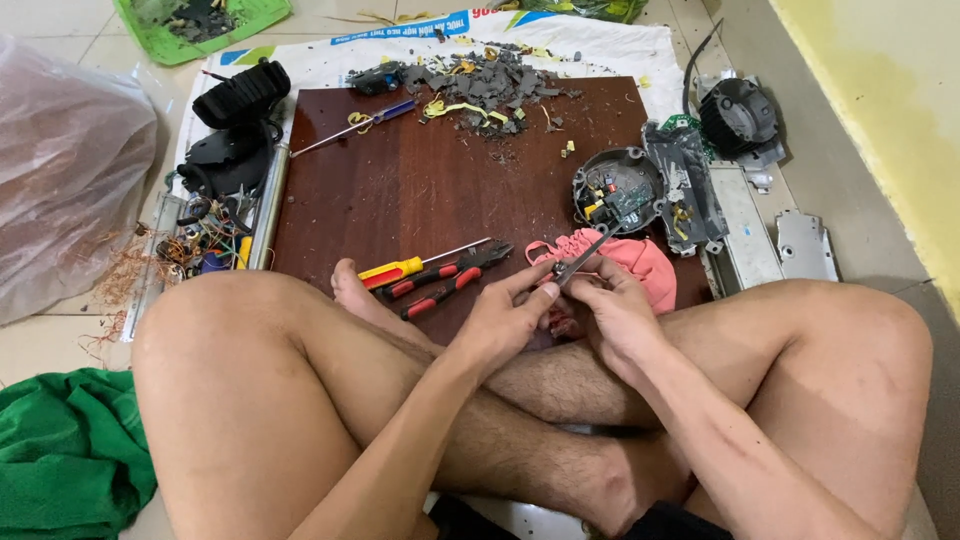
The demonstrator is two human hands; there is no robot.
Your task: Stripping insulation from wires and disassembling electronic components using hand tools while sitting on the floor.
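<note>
I sit cross-legged on the floor before a dark red wooden board. My left hand and my right hand meet just above my shins. My right hand grips a small grey metal hand tool that points up and away. My left hand pinches a small part at the tool's near end; the part is too small to make out. A pink cloth lies right behind the hands. Red-handled pliers and a yellow-and-red screwdriver lie on the board just left of my left hand.
A round opened device with a circuit board sits on the board's right side, with grey metal housings beyond it. Grey debris is heaped at the far edge. Black parts and wire scraps lie left; a green cloth is at lower left.
</note>
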